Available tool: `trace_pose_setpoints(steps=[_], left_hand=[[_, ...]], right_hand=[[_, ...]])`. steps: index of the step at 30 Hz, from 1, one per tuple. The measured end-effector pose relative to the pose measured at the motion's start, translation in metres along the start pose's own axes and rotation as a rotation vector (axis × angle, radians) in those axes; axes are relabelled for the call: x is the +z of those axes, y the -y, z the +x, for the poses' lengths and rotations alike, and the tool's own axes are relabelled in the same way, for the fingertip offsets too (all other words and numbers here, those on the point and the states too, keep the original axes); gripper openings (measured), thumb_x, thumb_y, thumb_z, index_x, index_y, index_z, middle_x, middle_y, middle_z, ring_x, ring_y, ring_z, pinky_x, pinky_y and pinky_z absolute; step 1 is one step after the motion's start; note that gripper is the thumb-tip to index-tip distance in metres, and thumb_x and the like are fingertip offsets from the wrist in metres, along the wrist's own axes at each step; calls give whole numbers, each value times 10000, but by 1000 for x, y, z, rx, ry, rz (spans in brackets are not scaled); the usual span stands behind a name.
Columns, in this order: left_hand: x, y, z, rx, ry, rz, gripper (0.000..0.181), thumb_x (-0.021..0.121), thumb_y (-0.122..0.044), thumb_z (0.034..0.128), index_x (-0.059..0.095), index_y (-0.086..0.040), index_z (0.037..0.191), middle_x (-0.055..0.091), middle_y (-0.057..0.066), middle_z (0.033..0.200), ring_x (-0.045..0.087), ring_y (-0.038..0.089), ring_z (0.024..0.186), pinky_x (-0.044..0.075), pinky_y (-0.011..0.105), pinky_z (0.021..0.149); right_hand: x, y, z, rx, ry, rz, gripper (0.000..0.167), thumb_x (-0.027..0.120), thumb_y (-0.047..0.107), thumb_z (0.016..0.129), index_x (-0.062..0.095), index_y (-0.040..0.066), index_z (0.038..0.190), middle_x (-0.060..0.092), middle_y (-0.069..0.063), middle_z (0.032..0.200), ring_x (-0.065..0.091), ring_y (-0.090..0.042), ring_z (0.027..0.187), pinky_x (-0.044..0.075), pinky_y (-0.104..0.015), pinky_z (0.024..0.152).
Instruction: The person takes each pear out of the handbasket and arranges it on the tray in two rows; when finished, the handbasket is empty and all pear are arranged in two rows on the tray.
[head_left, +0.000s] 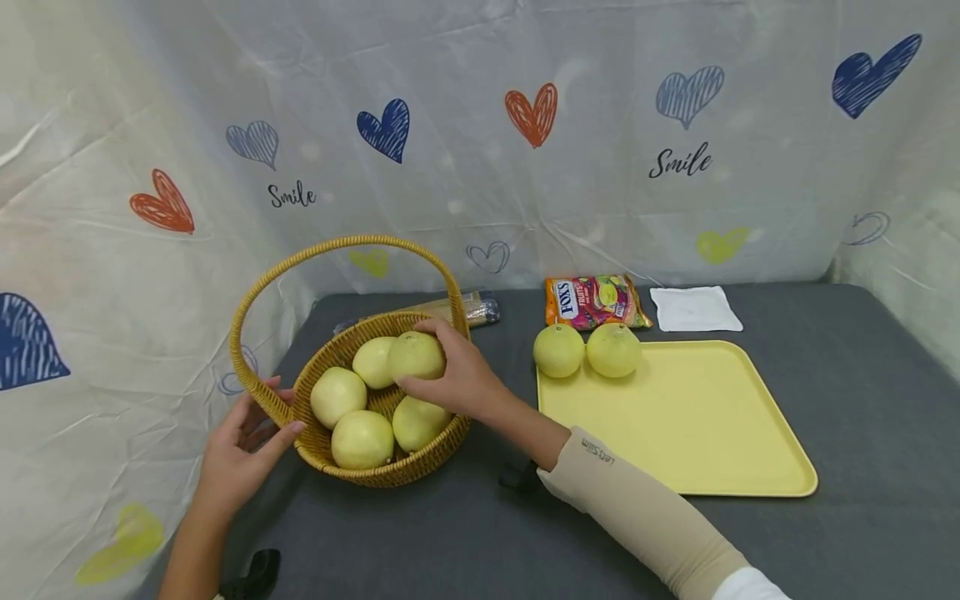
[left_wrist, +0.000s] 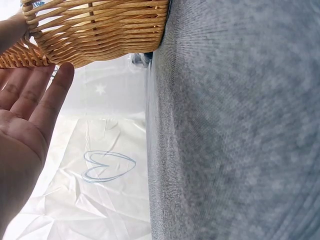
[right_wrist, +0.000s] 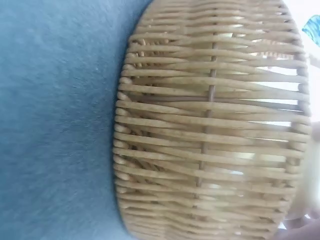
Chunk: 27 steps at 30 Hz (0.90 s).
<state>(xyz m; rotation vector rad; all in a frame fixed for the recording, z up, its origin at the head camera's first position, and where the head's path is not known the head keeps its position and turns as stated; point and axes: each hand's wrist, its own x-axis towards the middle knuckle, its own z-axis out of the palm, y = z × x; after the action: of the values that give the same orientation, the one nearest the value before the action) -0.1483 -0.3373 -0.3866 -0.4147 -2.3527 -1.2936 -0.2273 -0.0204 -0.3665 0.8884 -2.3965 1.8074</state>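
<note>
A woven wicker basket with a tall arched handle stands on the left of the table, with several round, pale yellow-green pomelos inside. My right hand reaches over the right rim and holds one pomelo between thumb and fingers, beside another pomelo. At the left rim my left hand grips the basket near the handle's foot, thumb in front. Its fingers touch the wicker in the left wrist view. The basket wall fills most of the right wrist view, hiding most of the right hand.
A yellow tray lies on the right, with two pomelos at its far left corner. Behind it are a Fox's candy bag and a white folded cloth or packet. A clear-wrapped bundle lies behind the basket.
</note>
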Motion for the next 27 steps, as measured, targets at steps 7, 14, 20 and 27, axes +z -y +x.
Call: trace_pose_setpoints(steps=[7, 14, 20, 27], left_hand=[[1, 0, -1, -34, -12, 8, 678, 723, 154, 843, 491, -39, 1451, 631, 143, 1249, 615, 85, 1132, 519, 147, 852], [1, 1, -2, -32, -16, 11, 681, 731, 152, 836, 497, -41, 1446, 633, 145, 1244, 618, 87, 1132, 519, 145, 851], [1, 0, -1, -36, -25, 17, 682, 736, 157, 829, 502, -36, 1440, 640, 136, 1239, 625, 87, 1117, 521, 141, 841], [1, 1, 0, -10, -16, 12, 676, 736, 158, 828, 505, -31, 1435, 641, 132, 1234, 630, 97, 1114, 525, 146, 842]], right_hand=[[-15, 5, -21, 14, 12, -3, 700, 776, 238, 879, 432, 133, 1480, 502, -30, 1415, 606, -185, 1036, 560, -355, 773], [-34, 12, -38, -5, 9, -16, 718, 786, 269, 866, 436, 151, 1481, 483, -22, 1458, 578, -173, 1124, 535, -381, 858], [-50, 14, -48, -39, 3, -26, 710, 801, 256, 860, 453, 122, 1464, 507, -39, 1427, 576, -167, 1116, 530, -392, 885], [-70, 17, -64, -30, -16, -51, 669, 818, 209, 851, 491, 117, 1427, 566, -50, 1308, 591, -187, 986, 543, -404, 828]])
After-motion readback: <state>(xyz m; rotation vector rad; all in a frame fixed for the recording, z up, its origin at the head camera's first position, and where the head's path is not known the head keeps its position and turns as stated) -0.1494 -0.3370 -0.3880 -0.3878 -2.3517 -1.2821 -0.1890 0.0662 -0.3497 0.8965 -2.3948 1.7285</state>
